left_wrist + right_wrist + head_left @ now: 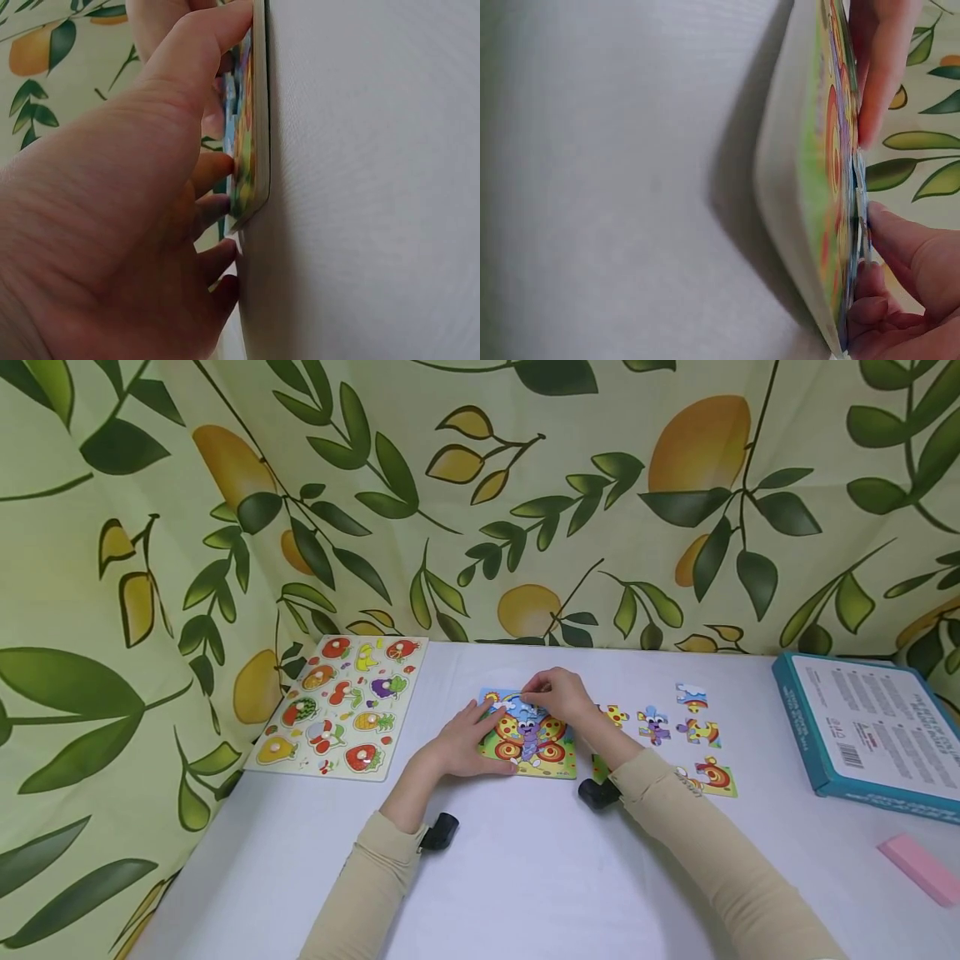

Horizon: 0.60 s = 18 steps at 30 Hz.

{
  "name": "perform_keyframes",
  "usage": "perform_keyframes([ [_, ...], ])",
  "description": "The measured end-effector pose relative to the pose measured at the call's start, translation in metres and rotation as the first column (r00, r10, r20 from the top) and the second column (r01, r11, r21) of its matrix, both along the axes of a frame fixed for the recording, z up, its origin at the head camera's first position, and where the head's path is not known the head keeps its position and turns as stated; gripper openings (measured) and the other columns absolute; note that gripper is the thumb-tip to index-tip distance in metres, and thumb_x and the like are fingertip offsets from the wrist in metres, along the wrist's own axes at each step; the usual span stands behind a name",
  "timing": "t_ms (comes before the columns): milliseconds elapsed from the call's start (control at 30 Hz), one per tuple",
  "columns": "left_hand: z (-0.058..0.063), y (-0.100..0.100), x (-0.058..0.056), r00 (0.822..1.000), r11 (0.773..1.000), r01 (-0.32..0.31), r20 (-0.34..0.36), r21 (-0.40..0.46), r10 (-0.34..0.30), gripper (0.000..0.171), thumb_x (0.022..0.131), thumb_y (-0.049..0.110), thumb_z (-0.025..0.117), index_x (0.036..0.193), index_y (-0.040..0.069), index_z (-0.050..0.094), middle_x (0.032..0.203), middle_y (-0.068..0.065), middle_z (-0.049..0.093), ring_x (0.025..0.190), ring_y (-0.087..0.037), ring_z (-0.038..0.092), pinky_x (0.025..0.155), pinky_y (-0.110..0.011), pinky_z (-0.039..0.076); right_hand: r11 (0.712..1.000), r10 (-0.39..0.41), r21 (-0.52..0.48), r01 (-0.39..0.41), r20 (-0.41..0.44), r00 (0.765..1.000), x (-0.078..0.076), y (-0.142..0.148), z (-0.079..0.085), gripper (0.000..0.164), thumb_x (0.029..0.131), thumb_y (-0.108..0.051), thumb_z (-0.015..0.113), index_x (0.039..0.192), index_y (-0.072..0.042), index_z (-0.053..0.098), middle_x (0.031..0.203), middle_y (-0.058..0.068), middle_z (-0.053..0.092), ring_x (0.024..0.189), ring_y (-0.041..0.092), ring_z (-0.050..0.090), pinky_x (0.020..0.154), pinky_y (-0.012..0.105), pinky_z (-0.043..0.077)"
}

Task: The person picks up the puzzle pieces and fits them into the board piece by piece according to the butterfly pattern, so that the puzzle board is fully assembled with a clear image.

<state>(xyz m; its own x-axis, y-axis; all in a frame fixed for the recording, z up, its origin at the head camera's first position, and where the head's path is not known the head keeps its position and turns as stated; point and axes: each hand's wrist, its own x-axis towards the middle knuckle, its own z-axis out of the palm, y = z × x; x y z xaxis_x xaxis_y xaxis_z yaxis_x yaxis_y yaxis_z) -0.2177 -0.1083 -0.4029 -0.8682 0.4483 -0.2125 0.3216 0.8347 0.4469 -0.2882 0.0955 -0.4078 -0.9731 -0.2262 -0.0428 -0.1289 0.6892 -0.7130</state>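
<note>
The right hand [562, 695] has its thumb and fingertips closed in a pinch on a thin blue jigsaw piece [864, 214] at the far edge of the butterfly puzzle board [557, 768]. The left hand [471, 745] has no closed grip: its fingers lie spread over the board's left side, the thumb along its near edge, seemingly to steady it. The board lies on the white-covered table [517, 868], a little in from the middle of its far edge

The butterfly picture reads almost whole across the board's centre and near edge, but I cannot tell how much of that is fitted pieces and how much a printed base. Near the far edge, white piece outlines show in the blue, so work there looks unfinished. To the right, loose jigsaw pieces [655, 725] lie in rough columns, some partly behind the right forearm; to judge by them, a good share of the fitting is left

Beyond these, a fruit peg puzzle [401, 693] lies by the table's far left corner, its cutouts apparently all filled. A teal-edged box [877, 727] lies towards the far right corner, with a pink block [921, 868] nearer the right edge
</note>
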Motion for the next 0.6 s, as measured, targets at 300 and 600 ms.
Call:
perform_keyframes([
  [300, 0.0019, 0.0014, 0.0003, 1.000, 1.000, -0.010, 0.001, -0.010, 0.010, 0.096, 0.080, 0.058, 0.071, 0.156, 0.020, 0.027, 0.163, -0.006, 0.014, 0.149, -0.030, 0.003, 0.117, -0.052, 0.015, 1.000, 0.008, 0.019, -0.008, -0.002, 1.000, 0.0009, 0.0000, 0.0013, 0.016, 0.092, -0.022, 0.070, 0.098, -0.008, 0.072, 0.100, 0.009, 0.060, 0.091, 0.024, 0.053, 0.074, 0.032, 0.044],
  [600, 0.0020, 0.0009, 0.0016, 1.000, 1.000, -0.018, 0.005, -0.007, 0.018, 0.095, 0.080, 0.057, 0.071, 0.156, 0.020, 0.026, 0.163, -0.005, 0.014, 0.149, -0.029, 0.003, 0.117, -0.052, 0.015, 0.999, 0.045, 0.013, -0.045, 0.006, 0.999, 0.0004, 0.0012, 0.0010, 0.015, 0.092, -0.020, 0.069, 0.101, -0.008, 0.070, 0.102, 0.009, 0.061, 0.091, 0.024, 0.051, 0.078, 0.034, 0.043],
])
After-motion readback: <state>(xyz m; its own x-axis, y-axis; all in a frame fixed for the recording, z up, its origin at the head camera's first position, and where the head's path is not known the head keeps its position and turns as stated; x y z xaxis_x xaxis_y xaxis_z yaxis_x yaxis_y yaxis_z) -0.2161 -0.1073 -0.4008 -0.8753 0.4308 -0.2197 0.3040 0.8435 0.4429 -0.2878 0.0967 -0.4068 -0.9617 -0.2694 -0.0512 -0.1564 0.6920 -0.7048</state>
